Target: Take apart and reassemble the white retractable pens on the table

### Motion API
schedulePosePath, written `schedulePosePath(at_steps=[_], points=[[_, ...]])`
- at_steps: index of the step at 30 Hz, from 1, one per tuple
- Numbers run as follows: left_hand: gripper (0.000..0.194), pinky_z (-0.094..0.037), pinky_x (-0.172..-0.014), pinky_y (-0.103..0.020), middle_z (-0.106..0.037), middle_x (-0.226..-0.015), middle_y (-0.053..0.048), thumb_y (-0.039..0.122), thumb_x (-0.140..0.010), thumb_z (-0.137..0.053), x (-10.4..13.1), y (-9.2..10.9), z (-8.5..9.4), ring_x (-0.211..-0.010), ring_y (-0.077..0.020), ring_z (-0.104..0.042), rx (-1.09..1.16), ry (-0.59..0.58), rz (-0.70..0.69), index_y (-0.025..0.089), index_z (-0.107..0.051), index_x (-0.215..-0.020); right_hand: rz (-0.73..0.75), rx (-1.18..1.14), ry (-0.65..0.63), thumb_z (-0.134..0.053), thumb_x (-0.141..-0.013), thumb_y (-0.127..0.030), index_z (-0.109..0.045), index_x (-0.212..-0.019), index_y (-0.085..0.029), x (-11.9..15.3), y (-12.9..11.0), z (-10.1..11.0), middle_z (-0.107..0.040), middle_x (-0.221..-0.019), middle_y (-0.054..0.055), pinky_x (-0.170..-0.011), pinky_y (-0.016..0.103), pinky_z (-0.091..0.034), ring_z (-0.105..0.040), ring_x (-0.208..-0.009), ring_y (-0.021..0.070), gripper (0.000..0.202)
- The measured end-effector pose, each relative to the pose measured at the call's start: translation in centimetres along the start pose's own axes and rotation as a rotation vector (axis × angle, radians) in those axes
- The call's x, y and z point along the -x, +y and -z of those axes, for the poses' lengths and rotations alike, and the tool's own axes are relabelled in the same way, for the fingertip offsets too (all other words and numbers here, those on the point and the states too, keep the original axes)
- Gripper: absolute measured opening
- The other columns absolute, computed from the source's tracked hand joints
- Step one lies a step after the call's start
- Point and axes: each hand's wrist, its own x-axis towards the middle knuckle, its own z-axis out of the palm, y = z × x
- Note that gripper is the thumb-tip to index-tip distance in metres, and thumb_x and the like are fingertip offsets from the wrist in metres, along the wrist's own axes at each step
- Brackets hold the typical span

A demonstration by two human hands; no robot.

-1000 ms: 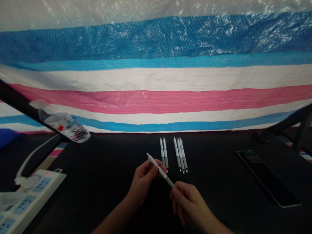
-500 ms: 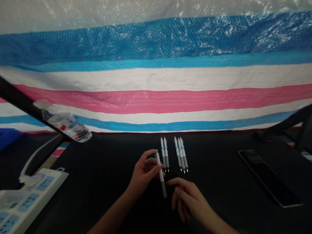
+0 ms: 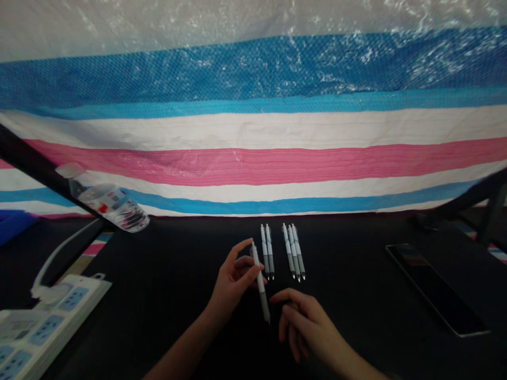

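Observation:
A white click pen (image 3: 259, 279) with a grey grip is held in my left hand (image 3: 232, 279), between the thumb and the fingers. My left index fingertip rests at the push button on its top end. The pen slants down toward me, and a thin point shows at its lower end. My right hand (image 3: 303, 322) is just right of the pen's lower end, its index finger stretched out and the others loosely bent, with nothing in it. Beyond the hands lie a pair of similar pens (image 3: 268, 252) and a group of three pens (image 3: 293, 252), all with tips toward me.
A black phone (image 3: 435, 290) lies on the black table (image 3: 348, 253) at the right. To the left are a white power strip (image 3: 59, 316) with a plugged-in cable and a tilted clear bottle (image 3: 119, 208). A striped plastic sheet (image 3: 253, 163) hangs behind.
My left index finger has risen slightly along with the pen's button end. A thin point now shows at the pen's lower end. The right hand has hardly moved.

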Motion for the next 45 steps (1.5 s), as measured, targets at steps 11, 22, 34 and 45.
schedulePosePath(at_steps=[11,22,34,45], points=[[0.053,-0.062,-0.06,-0.03,-0.075,-0.085,-0.001,0.028,-0.08,-0.082,-0.3,-0.1,0.2,-0.067,-0.0196,-0.074,0.021,0.007,0.003,0.022,-0.052,-0.123,-0.021,0.009,0.004,-0.054,-0.086,-0.053,-0.057,-0.11,-0.014,0.2,-0.7,-0.1,-0.066,-0.063,-0.002,-0.033,0.016,-0.029,-0.052,-0.033,0.0073,0.046],[0.055,-0.061,-0.059,-0.028,-0.075,-0.085,-0.001,0.027,-0.08,-0.083,-0.5,-0.1,0.4,-0.065,-0.018,-0.074,0.057,0.051,0.006,0.021,-0.051,-0.124,-0.006,0.001,0.0,-0.055,-0.088,-0.053,-0.058,-0.111,-0.014,0.1,-0.2,-0.1,-0.067,-0.065,-0.001,-0.033,0.016,-0.03,-0.053,-0.033,0.0079,0.045],[0.058,-0.065,-0.066,-0.031,-0.068,-0.086,0.003,0.031,-0.079,-0.08,-3.2,1.4,0.9,-0.069,-0.0177,-0.075,-0.143,0.051,-0.009,0.025,-0.049,-0.128,-0.002,-0.005,0.016,-0.056,-0.085,-0.054,-0.056,-0.11,-0.014,0.0,-0.3,-0.2,-0.066,-0.062,-0.002,-0.032,0.016,-0.028,-0.051,-0.033,0.0074,0.046],[0.056,-0.057,-0.045,-0.02,-0.06,-0.074,0.007,0.024,-0.067,-0.084,-8.2,1.1,0.6,-0.048,-0.0094,-0.063,-0.444,0.091,-0.079,0.02,-0.062,-0.118,0.085,0.199,0.055,-0.046,-0.092,-0.04,-0.058,-0.11,-0.015,0.5,-0.8,-0.3,-0.066,-0.065,0.0,-0.037,0.02,-0.035,-0.058,-0.041,0.0122,0.033]])
